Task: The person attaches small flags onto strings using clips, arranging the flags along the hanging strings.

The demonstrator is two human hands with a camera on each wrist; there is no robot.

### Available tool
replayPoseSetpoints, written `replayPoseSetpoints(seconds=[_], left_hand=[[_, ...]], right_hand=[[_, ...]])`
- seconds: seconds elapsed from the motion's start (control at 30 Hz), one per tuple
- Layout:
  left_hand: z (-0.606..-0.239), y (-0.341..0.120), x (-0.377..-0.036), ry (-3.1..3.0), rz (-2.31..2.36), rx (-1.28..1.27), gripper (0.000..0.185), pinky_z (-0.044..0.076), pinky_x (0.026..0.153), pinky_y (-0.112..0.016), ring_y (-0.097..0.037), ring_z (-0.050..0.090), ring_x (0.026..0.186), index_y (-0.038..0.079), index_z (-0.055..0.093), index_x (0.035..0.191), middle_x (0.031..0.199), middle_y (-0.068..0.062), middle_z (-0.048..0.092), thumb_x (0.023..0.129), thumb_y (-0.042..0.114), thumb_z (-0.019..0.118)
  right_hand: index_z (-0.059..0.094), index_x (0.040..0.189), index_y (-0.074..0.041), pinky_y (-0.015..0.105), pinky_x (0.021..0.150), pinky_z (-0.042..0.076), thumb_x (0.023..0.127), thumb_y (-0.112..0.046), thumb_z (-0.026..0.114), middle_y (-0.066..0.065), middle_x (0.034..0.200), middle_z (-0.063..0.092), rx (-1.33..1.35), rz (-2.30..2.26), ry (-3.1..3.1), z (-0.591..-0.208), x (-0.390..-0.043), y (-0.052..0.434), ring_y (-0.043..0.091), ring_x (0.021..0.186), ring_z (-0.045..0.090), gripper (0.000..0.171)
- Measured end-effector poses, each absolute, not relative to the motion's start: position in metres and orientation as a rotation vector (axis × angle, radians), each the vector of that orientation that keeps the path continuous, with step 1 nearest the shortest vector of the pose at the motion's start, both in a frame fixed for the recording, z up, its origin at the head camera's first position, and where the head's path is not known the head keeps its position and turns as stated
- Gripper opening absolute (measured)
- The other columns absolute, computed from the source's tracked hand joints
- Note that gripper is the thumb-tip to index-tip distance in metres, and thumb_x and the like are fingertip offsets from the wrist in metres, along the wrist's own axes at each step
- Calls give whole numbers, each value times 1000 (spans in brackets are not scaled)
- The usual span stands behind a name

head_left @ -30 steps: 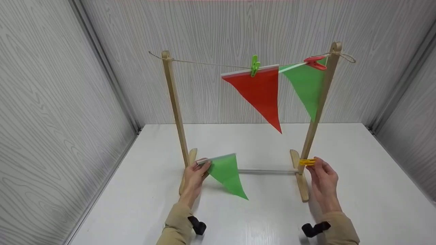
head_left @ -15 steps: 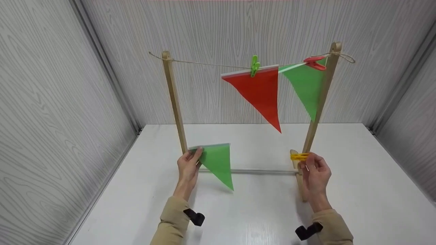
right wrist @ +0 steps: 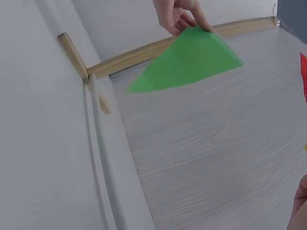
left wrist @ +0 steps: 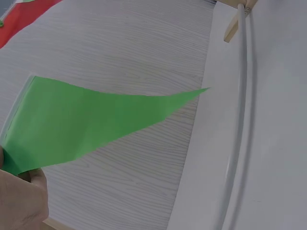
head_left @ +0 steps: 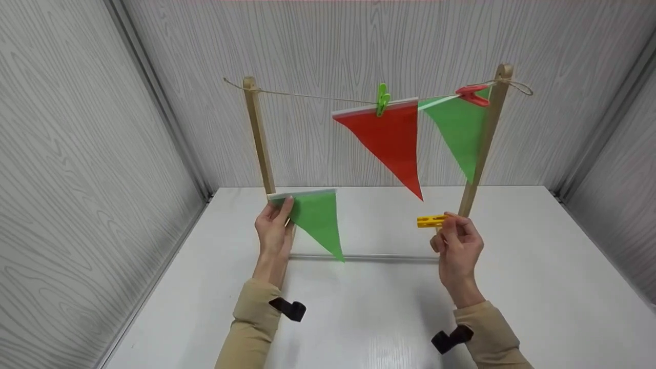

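My left hand [head_left: 272, 230] pinches a green triangular pennant [head_left: 319, 215] near the left end of its white top edge, in front of the left wooden post [head_left: 260, 138]. The pennant's tip hangs down to the right; the left wrist view shows the same green pennant [left wrist: 86, 120] with the thumb and fingers at its corner. On the right, my right hand [head_left: 459, 246] holds a yellow clothespin [head_left: 430, 221] between thumb and fingers, its free end pointing left. In the right wrist view that hand [right wrist: 300, 203] is mostly cut off at the edge.
A twine line [head_left: 307, 96] runs between the two posts. On it hang a red pennant [head_left: 394, 138] under a green clothespin [head_left: 382, 100] and another green pennant [head_left: 461, 133] under a red clothespin [head_left: 472, 95]. A pale crossbar [head_left: 369, 258] joins the posts low down.
Both hands have risen and moved left, the left one carrying the green pennant and the right one the yellow clothespin. The pennants on the line stay where they were.
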State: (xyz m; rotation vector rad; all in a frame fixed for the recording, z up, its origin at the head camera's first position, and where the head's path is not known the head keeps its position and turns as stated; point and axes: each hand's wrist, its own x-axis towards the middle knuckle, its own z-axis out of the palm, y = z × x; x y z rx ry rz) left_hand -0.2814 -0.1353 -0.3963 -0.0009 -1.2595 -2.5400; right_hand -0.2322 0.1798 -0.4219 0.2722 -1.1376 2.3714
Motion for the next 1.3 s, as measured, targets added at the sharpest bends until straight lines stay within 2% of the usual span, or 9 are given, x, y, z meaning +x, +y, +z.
replayPoseSetpoints(seconds=[0.1,0.17,0.37,0.5,0.63,0.8,0.97,1.17,1.3], left_hand=[[-386,-134,-284,-1175,-2561,-25,16,58,92,-26,-11,66,99,3,64,111,100,-1,67,97,-3,61],[-379,-134,-284,-1155,-2564,-32,14,58,91,-26,-10,67,97,5,64,107,99,-1,68,97,-3,61],[-358,-136,-283,-1229,-2511,-95,25,54,102,-28,-11,65,106,1,56,122,108,-1,64,98,-2,59],[-346,-136,-284,-1206,-2490,-146,25,51,106,-29,-11,65,106,0,55,122,108,-2,62,98,-5,57],[-334,-134,-284,-1185,-2476,-173,25,49,109,-28,-12,64,108,0,54,122,110,-3,60,98,-5,57],[-321,-130,-285,-1208,-2441,-186,29,47,111,-26,-13,61,112,-1,51,127,114,-5,57,99,-1,58],[-309,-128,-289,-1207,-2423,-185,30,47,111,-28,-15,62,113,-2,52,129,115,-5,59,100,4,59],[-296,-129,-293,-1190,-2403,-194,30,49,109,-30,-15,63,114,-1,53,129,115,-5,63,101,9,58],[-287,-129,-295,-1182,-2388,-210,29,50,108,-31,-15,64,112,-1,54,128,114,-4,64,101,9,58]], right_hand=[[68,103,-5,19,47,32,98,-11,62,3,84,57,308,2356,-1139,-412,-229,170,11,51,35,9],[67,103,-4,18,47,33,98,-11,63,3,85,58,341,2347,-1135,-404,-228,164,11,51,34,10],[66,105,-2,16,47,36,96,-13,65,4,88,60,470,2320,-1102,-380,-227,148,12,51,33,13],[66,105,-5,16,48,38,93,-20,69,4,91,63,440,2279,-1171,-363,-228,138,11,50,36,20],[65,106,-3,16,49,39,84,-32,76,5,91,64,432,2261,-1219,-345,-233,128,10,51,39,38],[68,103,-5,16,48,36,76,-38,80,4,89,62,542,2254,-1194,-326,-246,116,8,50,38,44],[69,101,-7,16,46,34,77,-39,80,2,86,63,600,2217,-1207,-308,-260,106,7,49,37,41],[68,104,-4,17,48,39,78,-41,78,4,88,64,650,2142,-1273,-283,-272,95,11,50,40,46],[67,105,-7,17,51,44,86,-33,74,4,94,65,642,2102,-1326,-267,-276,87,13,58,47,33]])
